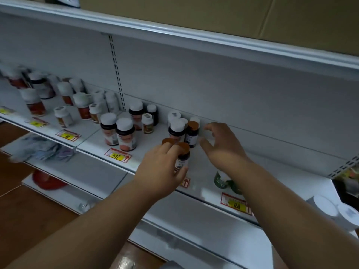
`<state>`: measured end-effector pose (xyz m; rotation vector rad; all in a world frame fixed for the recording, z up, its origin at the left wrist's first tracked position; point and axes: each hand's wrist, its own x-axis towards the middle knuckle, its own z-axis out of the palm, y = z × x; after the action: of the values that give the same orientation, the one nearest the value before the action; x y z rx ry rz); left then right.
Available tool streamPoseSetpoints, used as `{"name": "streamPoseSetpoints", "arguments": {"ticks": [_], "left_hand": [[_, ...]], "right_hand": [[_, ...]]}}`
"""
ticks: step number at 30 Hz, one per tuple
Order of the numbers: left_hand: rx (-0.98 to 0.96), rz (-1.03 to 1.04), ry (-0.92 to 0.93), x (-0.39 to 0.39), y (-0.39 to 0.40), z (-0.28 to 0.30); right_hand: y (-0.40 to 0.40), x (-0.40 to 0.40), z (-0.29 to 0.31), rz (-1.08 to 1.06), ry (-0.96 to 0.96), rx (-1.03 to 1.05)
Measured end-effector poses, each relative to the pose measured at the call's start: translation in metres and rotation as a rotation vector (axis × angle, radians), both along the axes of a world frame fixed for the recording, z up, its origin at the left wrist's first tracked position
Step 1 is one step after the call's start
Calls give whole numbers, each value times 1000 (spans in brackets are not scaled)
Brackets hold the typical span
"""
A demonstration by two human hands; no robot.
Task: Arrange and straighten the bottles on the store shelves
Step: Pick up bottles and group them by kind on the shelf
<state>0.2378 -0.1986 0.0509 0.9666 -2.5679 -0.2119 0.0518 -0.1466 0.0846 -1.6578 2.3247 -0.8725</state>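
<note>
My left hand [162, 171] grips a small dark bottle with a brown cap [182, 157] near the front of the white shelf [206, 171]; a second brown cap [168, 141] shows just above my fingers. Behind it stands another brown-capped dark bottle [192, 133], beside a white-capped bottle [176, 130]. My right hand [221, 144] hovers to the right of these, fingers spread and loosely curved, holding nothing. More white-capped bottles [125, 133] stand in loose groups further left along the shelf.
A green bottle [220, 180] sits partly hidden under my right forearm. Yellow price tags [117, 155] line the shelf edge. White-capped containers [334, 210] stand at the far right. Lower shelves hold a red item [48, 182] and packets [38, 150]. Cardboard fills the top shelf.
</note>
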Motion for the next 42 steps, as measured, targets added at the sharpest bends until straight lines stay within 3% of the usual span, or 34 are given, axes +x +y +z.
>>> {"name": "streamPoseSetpoints", "arguments": {"ticks": [7,14,17,22,28,42], "left_hand": [[-6,-38,-38,-11,-38,-2],[-78,-41,103,-31,-65,-23],[-113,-93,106,-34,-76,-32],[-27,-269,-201,-38,-105,-28],[-55,-441,-352,-45,-118,-29],[-98,-535,-260,-43,-123,-36]], "right_hand": [[-106,-43,-32,157,164,305],[-128,-38,-53,18,136,188],[-123,-42,-49,28,124,189],[-80,-40,-37,-27,123,242],[-35,1,-36,-80,51,399],[-35,34,-38,-235,-5,459]]}}
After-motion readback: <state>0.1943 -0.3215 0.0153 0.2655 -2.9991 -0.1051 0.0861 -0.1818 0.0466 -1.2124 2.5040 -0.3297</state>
